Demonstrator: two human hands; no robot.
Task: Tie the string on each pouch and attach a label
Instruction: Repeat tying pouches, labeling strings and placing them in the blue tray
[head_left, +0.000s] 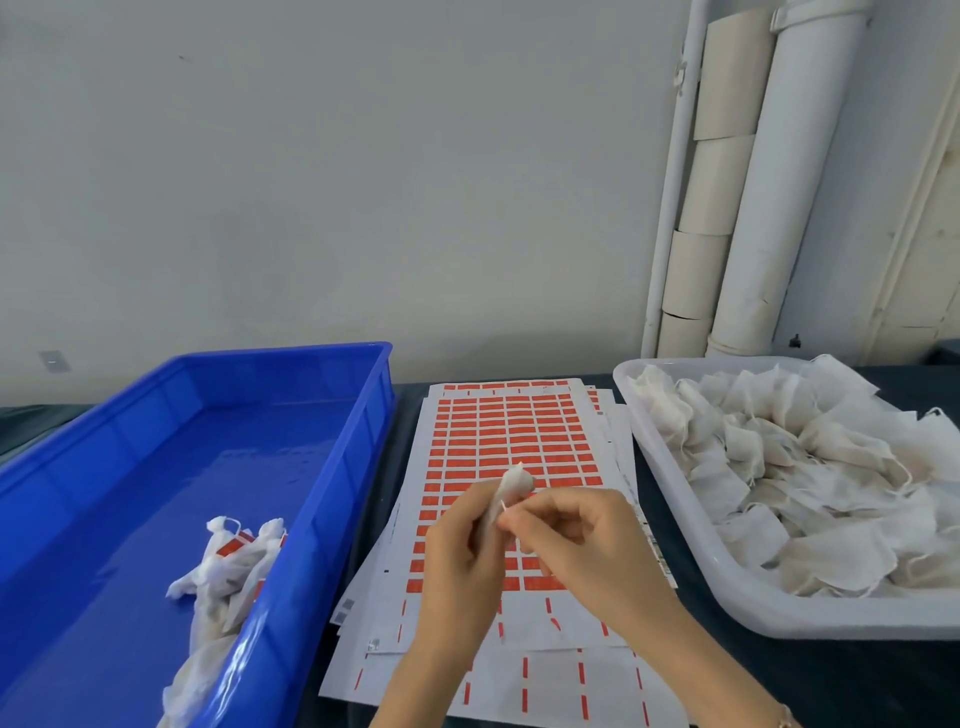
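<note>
Here, two hands meet over the middle of the surface (779, 686), holding one pouch (514, 488) between them. The left hand (462, 561) has its fingers curled round the pouch's lower part. The right hand (576, 545) pinches the pouch's side with its fingers, where a sliver of red shows.

The pouch is held above a stack of label sheets (509, 431) — several sheets, exact number not readable. The top sheet carries rows of red labels, and the hands cover part of its lower rows.

Two trays flank the stack:
- The blue tray (332, 483), on the left, holds a small cluster of labelled pouches (228, 561) near its front corner — count not determinable.
- The white tray (727, 577), on the right, holds a heaped pile of pouches (805, 467).

Behind the white tray, two white pipes (779, 182) and a column of cardboard tubes (727, 104) stand against the wall (363, 182).
</note>
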